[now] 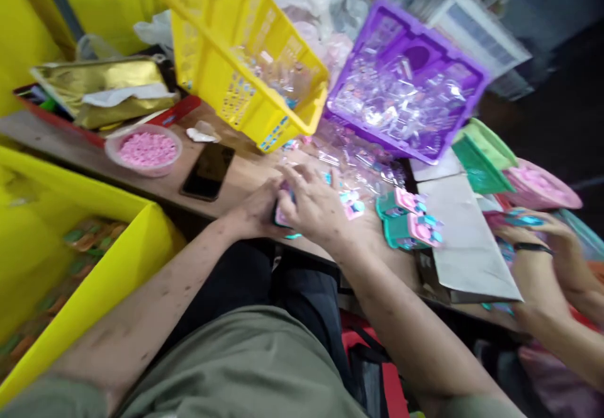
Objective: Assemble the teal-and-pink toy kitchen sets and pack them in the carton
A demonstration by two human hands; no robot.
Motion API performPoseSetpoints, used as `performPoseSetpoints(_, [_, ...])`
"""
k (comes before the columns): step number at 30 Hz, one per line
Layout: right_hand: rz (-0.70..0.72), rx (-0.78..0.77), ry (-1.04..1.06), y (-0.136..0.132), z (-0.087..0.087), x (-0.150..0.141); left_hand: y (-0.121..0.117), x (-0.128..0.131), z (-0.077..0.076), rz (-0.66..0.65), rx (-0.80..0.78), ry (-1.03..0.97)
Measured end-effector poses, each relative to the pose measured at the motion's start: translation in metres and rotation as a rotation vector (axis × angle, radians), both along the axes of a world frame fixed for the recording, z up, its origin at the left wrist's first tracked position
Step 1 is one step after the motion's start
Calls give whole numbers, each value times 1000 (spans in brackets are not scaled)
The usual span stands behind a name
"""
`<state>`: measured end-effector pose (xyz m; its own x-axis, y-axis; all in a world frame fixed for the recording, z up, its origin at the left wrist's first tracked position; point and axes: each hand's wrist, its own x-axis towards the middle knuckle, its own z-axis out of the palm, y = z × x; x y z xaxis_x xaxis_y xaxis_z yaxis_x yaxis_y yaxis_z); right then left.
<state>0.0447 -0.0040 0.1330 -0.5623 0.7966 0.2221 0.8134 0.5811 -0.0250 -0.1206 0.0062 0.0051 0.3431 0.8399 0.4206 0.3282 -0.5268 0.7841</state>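
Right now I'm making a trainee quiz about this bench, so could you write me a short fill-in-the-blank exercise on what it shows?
1. Small pieces in the round, translucent plastic tub are coloured ____.
2. Of the person's left hand and right hand, the one nearer the flat, black phone is the ____.
3. Right of the yellow, slotted plastic basket, the plastic basket holding clear pieces is coloured ____.
4. The shiny, soft-looking pouch behind the tub is coloured ____.

Missing words: pink; left; purple; gold.
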Motion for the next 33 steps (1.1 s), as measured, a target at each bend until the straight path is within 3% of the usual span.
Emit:
performPoseSetpoints(3, [-7, 59, 59, 2, 9, 12, 4, -31, 7, 47, -77, 31])
performPoseSetpoints(6, [-246, 205, 183, 1, 7, 54, -5, -58, 28, 223, -20, 100])
performPoseSetpoints(8, [-387, 201, 229, -3, -4, 86, -28, -60, 50, 413, 111, 92])
performPoseSetpoints(10, [-310, 61, 215, -8, -15, 111, -58, -45, 69, 508, 199, 6])
performPoseSetpoints(12, [-84, -81, 230, -12, -20, 130, -84, -16, 76, 442, 214, -73])
performPoseSetpoints(14, [63, -112, 327, -7, -19, 147, -96, 16, 68, 295, 211, -30])
performPoseSetpoints(15, [58, -83, 393, 0, -18, 156, -94, 31, 59, 235, 205, 18])
performPoseSetpoints(18, [-195, 103, 509, 35, -21, 188, -69, 65, 22, 164, 154, 107])
performPoseSetpoints(21, [-325, 57, 372, 70, -34, 217, -36, 76, -3, 114, 59, 80])
performPoseSetpoints(25, [-317, -37, 283, 89, -47, 237, -21, 72, -8, 72, -21, 51])
performPoseSetpoints(33, [-289, -80, 358, 99, -41, 246, -30, 72, -6, 56, 18, 72])
